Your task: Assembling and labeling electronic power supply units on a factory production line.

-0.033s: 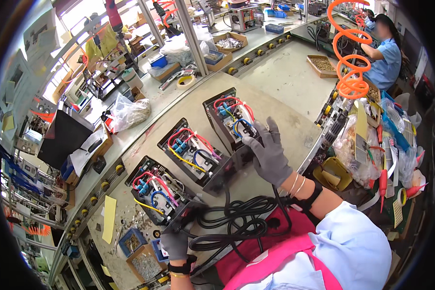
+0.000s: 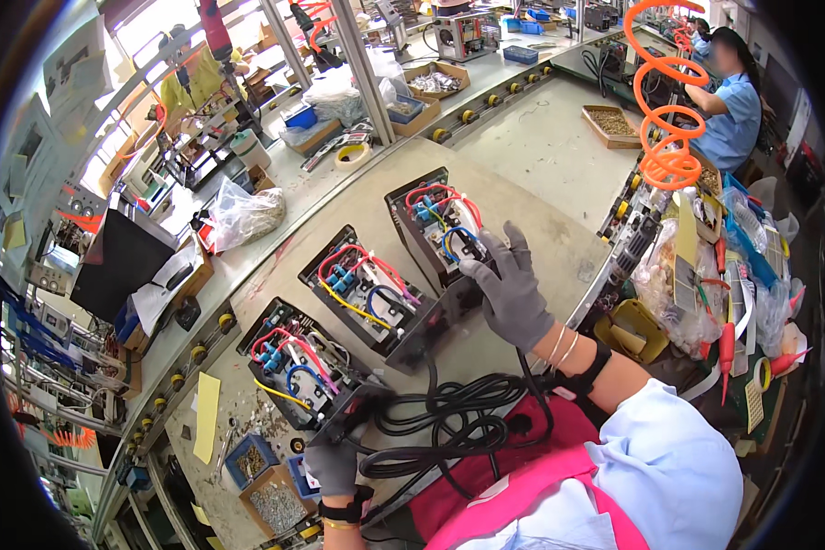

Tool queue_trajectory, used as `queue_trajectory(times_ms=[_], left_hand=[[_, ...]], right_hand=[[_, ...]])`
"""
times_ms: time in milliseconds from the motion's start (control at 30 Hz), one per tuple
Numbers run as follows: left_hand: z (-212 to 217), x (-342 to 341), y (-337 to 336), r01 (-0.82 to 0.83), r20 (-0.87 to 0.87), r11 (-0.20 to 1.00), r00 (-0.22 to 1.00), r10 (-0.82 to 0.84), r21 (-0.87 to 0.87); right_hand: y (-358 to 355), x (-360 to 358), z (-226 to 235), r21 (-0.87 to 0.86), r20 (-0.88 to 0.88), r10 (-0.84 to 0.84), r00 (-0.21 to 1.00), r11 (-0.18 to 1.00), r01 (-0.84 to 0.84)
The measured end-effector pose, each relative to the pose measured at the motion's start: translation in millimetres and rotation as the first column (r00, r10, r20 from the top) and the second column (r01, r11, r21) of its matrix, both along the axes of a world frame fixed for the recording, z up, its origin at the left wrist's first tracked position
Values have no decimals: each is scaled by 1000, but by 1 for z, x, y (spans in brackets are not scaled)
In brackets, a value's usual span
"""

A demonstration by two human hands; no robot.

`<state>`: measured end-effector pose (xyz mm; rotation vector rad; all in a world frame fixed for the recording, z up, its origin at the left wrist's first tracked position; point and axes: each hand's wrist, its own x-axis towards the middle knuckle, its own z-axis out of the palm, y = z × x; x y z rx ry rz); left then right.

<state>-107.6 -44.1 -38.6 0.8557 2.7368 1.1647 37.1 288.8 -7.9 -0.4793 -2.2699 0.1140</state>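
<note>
Three open, wire-filled black rectangular boxes (image 2: 362, 289) lie on a pale bench (image 2: 541, 202); nothing has visibly shifted, so they seem steadied.
Grey-gloved right hand (image 2: 511, 291), fingers loosely spread, touches the right box (image 2: 435, 229); grey-gloved left hand (image 2: 333, 467) is at the left box (image 2: 293, 362), grip hidden. Long axes slant upper left to lower right.
</note>
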Motion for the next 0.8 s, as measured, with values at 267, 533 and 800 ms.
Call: queue_trajectory(times_ms=[267, 533, 800], left_hand=[[-15, 9, 19, 20, -31, 999, 999, -18, 43], [-39, -1, 14, -19, 94, 998, 995, 14, 60], [-11, -17, 16, 147, -63, 989, 987, -145, 25]], right_hand=[[39, -14, -9, 131, -31, 96, 995, 987, -91], [-40, -31, 11, 247, 230, 294, 928, 904, -348], [-35, -74, 0, 371, 130, 199, 971, 899, -234]])
